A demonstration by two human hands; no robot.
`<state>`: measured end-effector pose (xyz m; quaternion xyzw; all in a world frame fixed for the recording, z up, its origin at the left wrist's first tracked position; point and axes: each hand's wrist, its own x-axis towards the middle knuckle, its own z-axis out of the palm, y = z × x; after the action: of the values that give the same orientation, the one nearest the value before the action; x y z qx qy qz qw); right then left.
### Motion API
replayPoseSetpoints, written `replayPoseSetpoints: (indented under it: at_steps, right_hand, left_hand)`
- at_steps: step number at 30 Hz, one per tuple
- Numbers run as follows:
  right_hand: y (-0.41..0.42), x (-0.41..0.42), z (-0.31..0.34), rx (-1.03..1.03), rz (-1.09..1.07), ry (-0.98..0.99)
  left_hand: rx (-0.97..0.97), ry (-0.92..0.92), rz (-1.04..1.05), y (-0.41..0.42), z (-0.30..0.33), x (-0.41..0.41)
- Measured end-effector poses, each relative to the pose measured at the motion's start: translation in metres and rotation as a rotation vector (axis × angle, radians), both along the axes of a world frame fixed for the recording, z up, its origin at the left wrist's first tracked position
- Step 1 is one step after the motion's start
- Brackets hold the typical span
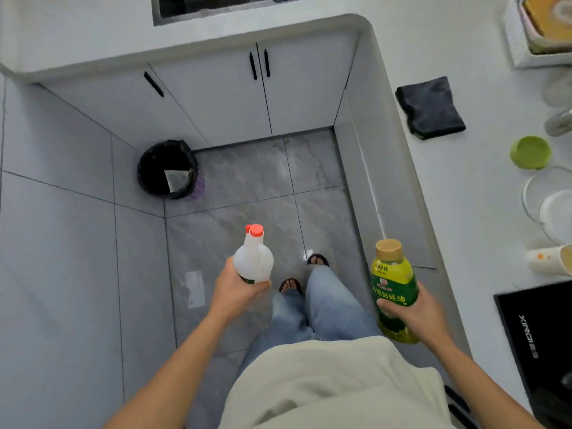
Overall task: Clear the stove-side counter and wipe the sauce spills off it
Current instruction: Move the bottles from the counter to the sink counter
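My left hand [236, 289] grips a white plastic bottle with a red cap [253, 258], held upright over the floor. A yellow-green sauce bottle with a green label and tan cap [393, 283] stands upright in my right hand [414, 311], just off the counter's front edge. The white counter [458, 187] runs along the right, with the black stove top [538, 339] at its near end. A folded dark grey cloth [430, 108] lies on the counter farther back. I cannot make out any sauce spill on the counter.
On the counter sit a green lid [530, 151], glass bowls with a white dish [551, 202], a small white container [549, 260] and a tray rack [538, 32]. A black-lined bin [168, 168] stands by the cabinets [235, 97]. My feet are on the grey tile floor [247, 187].
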<state>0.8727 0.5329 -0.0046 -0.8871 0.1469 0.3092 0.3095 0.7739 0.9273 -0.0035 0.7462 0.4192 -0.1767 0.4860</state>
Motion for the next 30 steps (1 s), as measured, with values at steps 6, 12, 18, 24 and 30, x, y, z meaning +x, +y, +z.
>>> replayPoseSetpoints:
  at_steps: [6,12,18,24,30]
  right_hand:
    - [0.018,0.06,-0.01,-0.019,-0.078,0.044]
    - [0.069,0.163,-0.012,0.032,-0.074,0.037]
    - [0.142,0.278,-0.006,0.105,-0.003,-0.016]
    - [0.202,0.365,0.001,0.097,0.014,-0.105]
    - [0.236,0.411,0.005,0.052,-0.067,-0.083]
  left_hand:
    - [0.038,0.002,-0.066,0.037,-0.006,0.105]
    - [0.062,0.022,-0.068,0.071,0.004,0.159]
    - [0.083,0.078,0.001,0.12,0.006,0.177]
    - [0.101,0.186,0.033,0.185,-0.01,0.214]
    - [0.086,0.164,-0.071,0.239,-0.018,0.314]
